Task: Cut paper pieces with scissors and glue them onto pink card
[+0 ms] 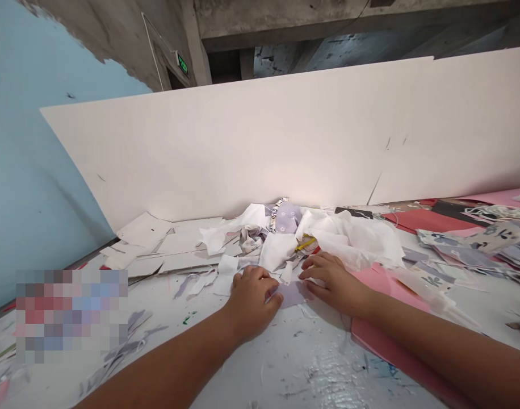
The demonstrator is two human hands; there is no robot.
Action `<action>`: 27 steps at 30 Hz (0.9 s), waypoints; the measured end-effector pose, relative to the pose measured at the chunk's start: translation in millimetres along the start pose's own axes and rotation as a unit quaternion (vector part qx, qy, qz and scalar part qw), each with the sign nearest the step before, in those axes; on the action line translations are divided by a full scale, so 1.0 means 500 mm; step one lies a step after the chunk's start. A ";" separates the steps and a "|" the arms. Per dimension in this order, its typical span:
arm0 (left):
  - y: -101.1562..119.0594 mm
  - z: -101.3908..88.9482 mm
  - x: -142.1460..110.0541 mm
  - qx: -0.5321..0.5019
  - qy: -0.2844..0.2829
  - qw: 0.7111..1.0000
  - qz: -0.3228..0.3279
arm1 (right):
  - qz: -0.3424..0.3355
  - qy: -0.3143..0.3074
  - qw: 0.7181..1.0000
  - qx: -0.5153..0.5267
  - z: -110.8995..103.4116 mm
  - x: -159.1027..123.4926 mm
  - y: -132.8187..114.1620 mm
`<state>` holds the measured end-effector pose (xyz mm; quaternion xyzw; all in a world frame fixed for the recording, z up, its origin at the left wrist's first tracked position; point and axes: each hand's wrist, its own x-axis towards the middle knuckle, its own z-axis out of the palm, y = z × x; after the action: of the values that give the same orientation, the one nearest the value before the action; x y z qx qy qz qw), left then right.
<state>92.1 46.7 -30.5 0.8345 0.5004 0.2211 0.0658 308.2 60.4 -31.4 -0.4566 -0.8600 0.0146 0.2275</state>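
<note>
- Fingers of our left hand [254,298] curl over a flat lavender piece [293,294] — thumb and forefinger sit close, and we cannot tell whether this grip pinches it.
- Our right hand [334,284] has its grip apart, fingers loosely spread at the far right edge of that same piece, which lies on the counter [294,363] between our hands.
- Just beyond our fingertips we have a crumpled heap: thin white material [353,233], a lavender flowered cloth [288,217] with a patterned frill, and a yellow strip [305,244].
- To the left of the heap, we see pale cardboard sheets [183,250] overlapping; nearer us on that side, thin scraps [132,341] lie scattered beside a pixelated patch.
- Under and beside our right forearm is a pink sheet [388,284], with a translucent plastic item [434,292] next to it.
- Farther right we have printed fabric scraps [498,236], a red sheet [430,220] and tangled white cord [498,212].
- Behind everything on the counter, a long white panel [260,142] stands up — a blue wall [21,142] to its left, a lit green sign [182,63] above.
</note>
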 end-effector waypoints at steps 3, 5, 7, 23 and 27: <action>0.000 -0.001 0.001 0.007 -0.022 1.000 0.013 | -0.010 -0.019 1.000 0.003 0.000 0.000 -0.001; -0.001 -0.002 0.002 0.006 -0.029 1.000 0.012 | -0.011 -0.029 1.000 0.004 0.001 0.000 -0.001; -0.003 -0.001 0.002 0.003 -0.030 1.000 0.009 | -0.007 -0.033 0.999 0.003 0.002 0.000 0.001; -0.001 0.000 0.003 0.008 -0.045 0.998 0.035 | -0.011 -0.042 0.999 0.012 0.012 0.006 -0.019; -0.003 -0.001 0.003 0.012 -0.047 0.999 0.025 | -0.004 -0.049 0.999 0.011 0.017 0.003 -0.013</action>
<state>91.5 48.5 -30.2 0.8569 0.4785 0.1770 0.0739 299.0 59.4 -37.2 -0.4494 -0.8716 0.0451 0.1903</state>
